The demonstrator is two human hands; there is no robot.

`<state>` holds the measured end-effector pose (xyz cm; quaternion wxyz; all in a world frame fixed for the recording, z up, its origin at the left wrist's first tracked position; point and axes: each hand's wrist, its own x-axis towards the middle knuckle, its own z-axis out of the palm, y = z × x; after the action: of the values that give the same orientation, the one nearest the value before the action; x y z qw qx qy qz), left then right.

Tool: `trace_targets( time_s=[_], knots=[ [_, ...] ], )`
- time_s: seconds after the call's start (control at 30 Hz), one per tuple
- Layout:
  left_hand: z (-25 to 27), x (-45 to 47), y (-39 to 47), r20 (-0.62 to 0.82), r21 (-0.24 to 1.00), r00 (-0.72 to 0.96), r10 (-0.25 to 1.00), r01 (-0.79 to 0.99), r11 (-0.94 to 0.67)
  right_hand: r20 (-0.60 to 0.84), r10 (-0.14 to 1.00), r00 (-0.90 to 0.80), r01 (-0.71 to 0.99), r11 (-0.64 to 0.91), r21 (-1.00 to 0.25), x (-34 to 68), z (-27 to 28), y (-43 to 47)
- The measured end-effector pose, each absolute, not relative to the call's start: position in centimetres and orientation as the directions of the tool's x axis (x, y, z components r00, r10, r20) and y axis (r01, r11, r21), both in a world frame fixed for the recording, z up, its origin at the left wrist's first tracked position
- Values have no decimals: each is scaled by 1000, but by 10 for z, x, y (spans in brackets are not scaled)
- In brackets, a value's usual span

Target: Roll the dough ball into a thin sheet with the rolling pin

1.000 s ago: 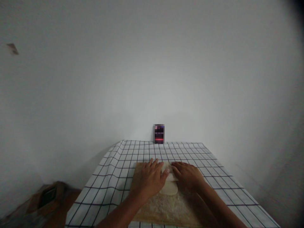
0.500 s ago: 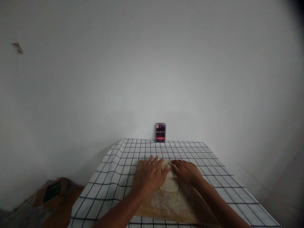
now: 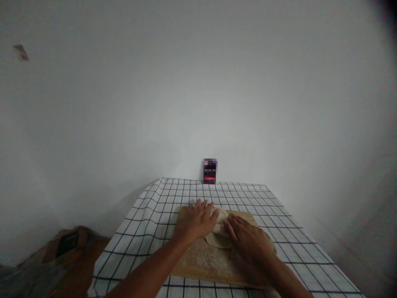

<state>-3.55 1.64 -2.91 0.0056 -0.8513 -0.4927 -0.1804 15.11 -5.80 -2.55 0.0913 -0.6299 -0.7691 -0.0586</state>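
Dough: a flat, pale, floury piece (image 3: 219,241) lies on the light-brown wooden board (image 3: 198,263), between the hands, which hide some of it.
Left hand (image 3: 201,221): fingers spread out, thumb on the dough.
Right hand (image 3: 249,238): fingers close together and bent, tips on the dough; too small to see if they pinch.
Surface: white cloth with black squares (image 3: 145,231) under the board.
Far edge: a small dark upright block (image 3: 210,171), blurry, by the white wall (image 3: 198,82).
Low left: a brown box (image 3: 70,246), off the surface.
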Motion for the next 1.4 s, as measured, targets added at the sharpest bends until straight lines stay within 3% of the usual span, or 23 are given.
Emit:
trace_targets(
  time_s=[0.2, 0.5, 0.7, 0.87, 1.13, 1.4],
  knots=[
    [-36, -45, -12, 362, 172, 427, 829, 843, -509, 148, 975, -166, 985, 170, -15, 188, -24, -40],
    [-32, -34, 6, 292, 230, 397, 870, 853, -467, 285, 953, -103, 984, 140, -112, 177, -43, -71],
    [-25, -43, -24, 322, 166, 387, 864, 875, -454, 233, 959, -162, 978, 187, -91, 181, -23, -35],
    [-22, -37, -8, 269, 209, 355, 895, 886, -414, 276, 956, -101, 984, 137, -115, 176, -33, -53],
    [-39, -43, -23, 436, 147, 375, 818, 867, -476, 398, 915, -69, 970, 155, -187, 169, -51, -83],
    [-26, -36, 2, 304, 170, 412, 859, 864, -474, 270, 957, -109, 978, 152, -145, 167, -21, -59]
  ],
)
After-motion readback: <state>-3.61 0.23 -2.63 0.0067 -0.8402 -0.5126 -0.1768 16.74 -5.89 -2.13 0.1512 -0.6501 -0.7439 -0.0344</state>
